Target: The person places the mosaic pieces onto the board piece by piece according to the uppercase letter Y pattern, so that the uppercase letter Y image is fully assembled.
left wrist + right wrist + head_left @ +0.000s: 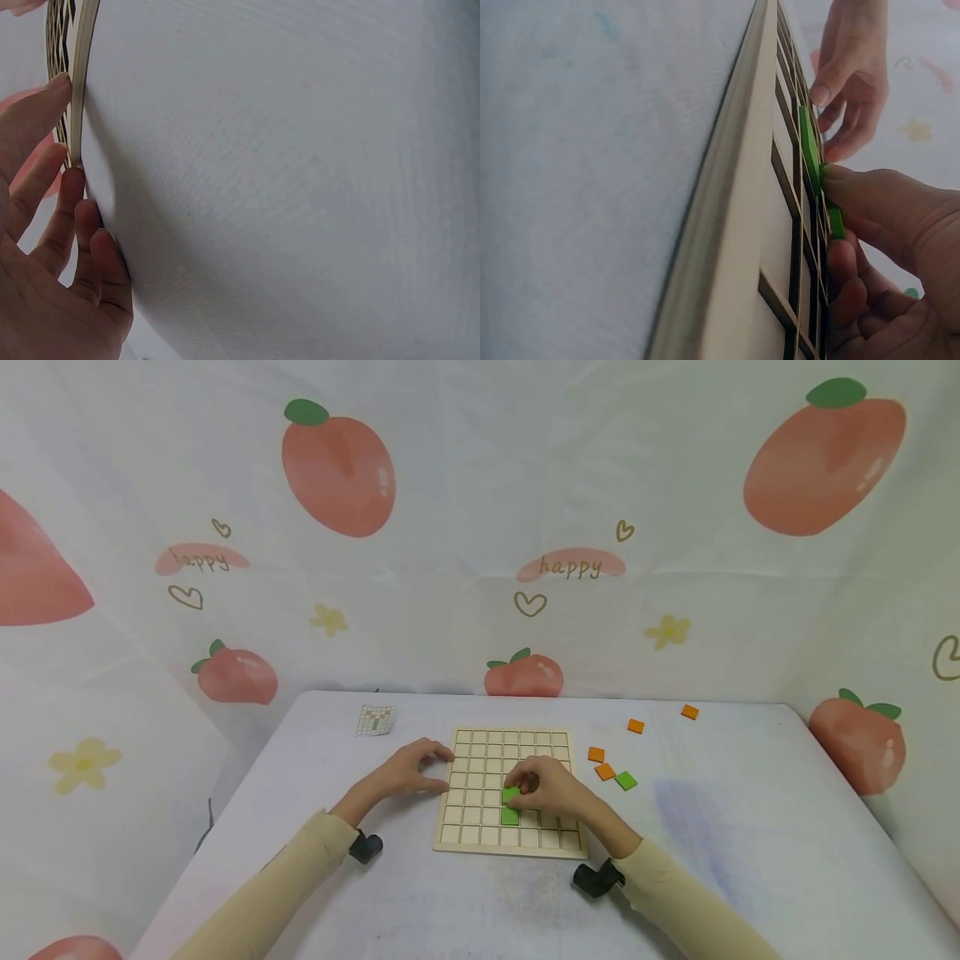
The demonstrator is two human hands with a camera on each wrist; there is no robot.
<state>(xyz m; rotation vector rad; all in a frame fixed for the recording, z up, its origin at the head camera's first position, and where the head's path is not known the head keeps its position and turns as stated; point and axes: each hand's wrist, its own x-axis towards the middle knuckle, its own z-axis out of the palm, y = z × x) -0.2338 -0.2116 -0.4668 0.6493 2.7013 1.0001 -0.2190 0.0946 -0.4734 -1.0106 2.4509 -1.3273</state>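
Forward-down head view, low close wrist views, board [510, 852] in all

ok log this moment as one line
right hand: pinches green tile at grid board | left hand: at board's left edge | four orange tiles: right of board

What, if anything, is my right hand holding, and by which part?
Your right hand pinches a green square tile by opposite edges, over the beige wooden grid board.

"happy" [571, 567] reads twice on the backdrop cloth [465, 468], each over a pink band [202, 560].
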